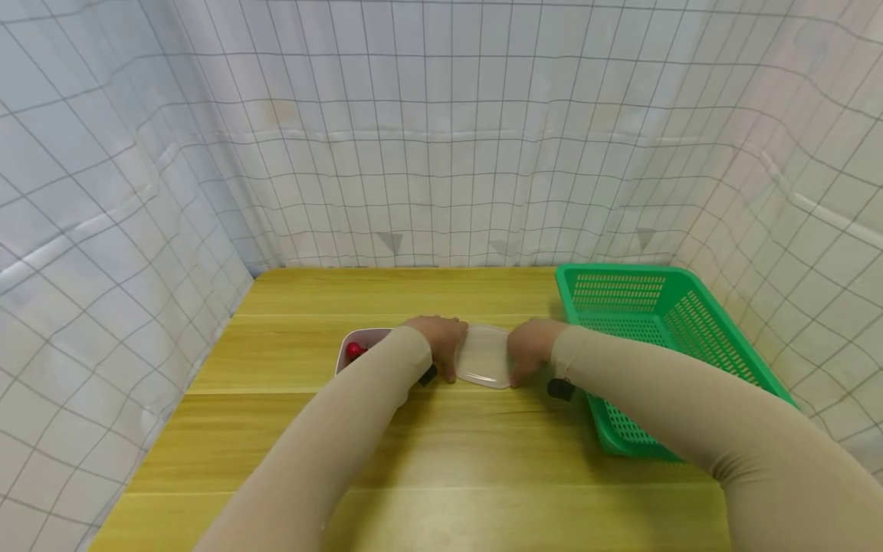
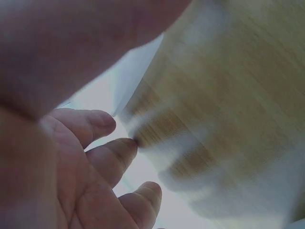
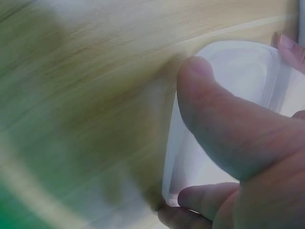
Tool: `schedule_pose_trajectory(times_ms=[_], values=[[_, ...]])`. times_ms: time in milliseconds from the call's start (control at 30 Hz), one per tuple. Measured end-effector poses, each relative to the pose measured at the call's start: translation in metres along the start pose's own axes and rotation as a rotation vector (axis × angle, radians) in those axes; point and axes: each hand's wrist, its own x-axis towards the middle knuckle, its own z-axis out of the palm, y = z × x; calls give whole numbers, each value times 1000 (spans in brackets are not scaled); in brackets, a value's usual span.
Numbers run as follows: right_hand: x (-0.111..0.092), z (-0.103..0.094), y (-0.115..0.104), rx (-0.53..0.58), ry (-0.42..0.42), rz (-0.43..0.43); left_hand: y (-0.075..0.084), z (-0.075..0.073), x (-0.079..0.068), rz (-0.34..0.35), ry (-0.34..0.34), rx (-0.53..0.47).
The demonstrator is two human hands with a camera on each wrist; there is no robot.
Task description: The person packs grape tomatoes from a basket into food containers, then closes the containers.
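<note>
A translucent plastic lid (image 1: 483, 356) with rounded corners and a raised rim is between my two hands, over the wooden table. My left hand (image 1: 441, 345) holds its left edge, thumb toward me and fingers toward the far side. At the opposite edge, my right hand (image 1: 531, 349) grips the rim. In the right wrist view its thumb lies over the lid (image 3: 238, 62) and two fingers are at a corner. The left wrist view shows the left fingers (image 2: 112, 160) slightly bent and spread along a pale edge.
Left of my hands, partly behind the left sleeve, stands a white box (image 1: 341, 357) with a round red object (image 1: 355, 351) inside. A large green plastic basket (image 1: 624, 270) occupies the table's right side, under my right forearm. White checked curtains (image 1: 455, 176) enclose the wooden table (image 1: 441, 475).
</note>
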Motion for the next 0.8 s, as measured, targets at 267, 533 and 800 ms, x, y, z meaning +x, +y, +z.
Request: schedule_pose_trajectory(times_ms=[267, 533, 800], values=[[3, 0, 1, 47, 32, 50, 1, 3, -1, 10, 17, 41], [6, 1, 1, 68, 13, 43, 3, 4, 1, -21, 32, 77], [7, -2, 2, 52, 39, 8, 2, 4, 4, -37, 21, 46]])
